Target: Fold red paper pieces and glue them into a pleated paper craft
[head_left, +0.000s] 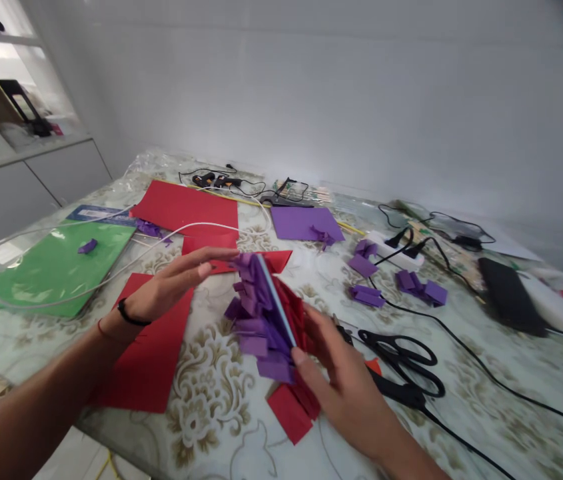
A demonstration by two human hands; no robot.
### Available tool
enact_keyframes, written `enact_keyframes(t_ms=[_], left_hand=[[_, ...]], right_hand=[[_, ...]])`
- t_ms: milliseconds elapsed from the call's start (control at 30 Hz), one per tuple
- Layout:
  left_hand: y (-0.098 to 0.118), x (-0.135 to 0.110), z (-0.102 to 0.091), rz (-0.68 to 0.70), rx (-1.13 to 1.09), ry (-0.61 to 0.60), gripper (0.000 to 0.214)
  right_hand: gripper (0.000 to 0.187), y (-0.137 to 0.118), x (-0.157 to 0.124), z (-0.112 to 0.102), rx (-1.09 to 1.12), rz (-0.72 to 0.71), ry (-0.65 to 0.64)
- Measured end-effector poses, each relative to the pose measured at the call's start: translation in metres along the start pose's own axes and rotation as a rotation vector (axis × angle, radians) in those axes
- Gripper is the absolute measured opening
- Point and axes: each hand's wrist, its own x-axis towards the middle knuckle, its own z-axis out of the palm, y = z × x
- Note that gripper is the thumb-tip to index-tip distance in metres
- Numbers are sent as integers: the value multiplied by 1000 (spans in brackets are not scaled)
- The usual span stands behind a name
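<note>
In the middle of the head view, a paper craft (263, 327) stands tilted above the table, with purple folded strips on one face and red paper on the other. A thin pale blue strip (277, 301) runs along its edge. My right hand (344, 377) grips the craft from the right, thumb on the edge by the strip's lower end. My left hand (175, 283) is held flat with its fingers stretched out, the tips at the craft's upper left; whether they touch it I cannot tell. A red paper piece (291, 410) hangs or lies below the craft.
Black-handled scissors (401, 357) lie right of my right hand, near a black cord. Red sheets (191, 207), a green sheet (61, 267) and a purple sheet (304, 223) lie around. Farther back are glue guns (216, 181) and a white power strip (395, 251).
</note>
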Motion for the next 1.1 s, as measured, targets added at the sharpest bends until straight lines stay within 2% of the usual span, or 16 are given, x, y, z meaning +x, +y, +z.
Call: enact_keyframes(t_ms=[133,233,267,333,400,467,533,667,833,1000,1100], left_hand=[[5,-4,7,49,37,-53,59],[0,-5,11,23,191,-5,61],[-3,-4,11,-3,272,18,60],[-9,-2,11,-57,429,34,57],[-14,0,11,-93,537,17,51],[-17,1,14,-106,590,19,44],[-20,2,18,-116,612,38,37],[-22,4,25,-137,640,69,21],[-17,7,22,-142,602,92,17],[-15,6,12,-140,526,149,29],[-13,6,6,-139,504,129,31]], right_hand=[[49,4,1,4,475,89,-16],[51,8,3,6,587,167,-116],[49,9,4,5,525,197,-151],[41,8,6,-1,263,216,-174],[32,6,8,-8,-44,169,-114],[31,3,9,-12,-218,69,-48],[31,0,9,-11,-262,-51,-41],[32,-1,9,2,-249,-240,-120],[19,2,9,10,-261,-350,-73],[16,2,12,7,-292,-407,-46],[19,4,12,8,-358,-437,-52]])
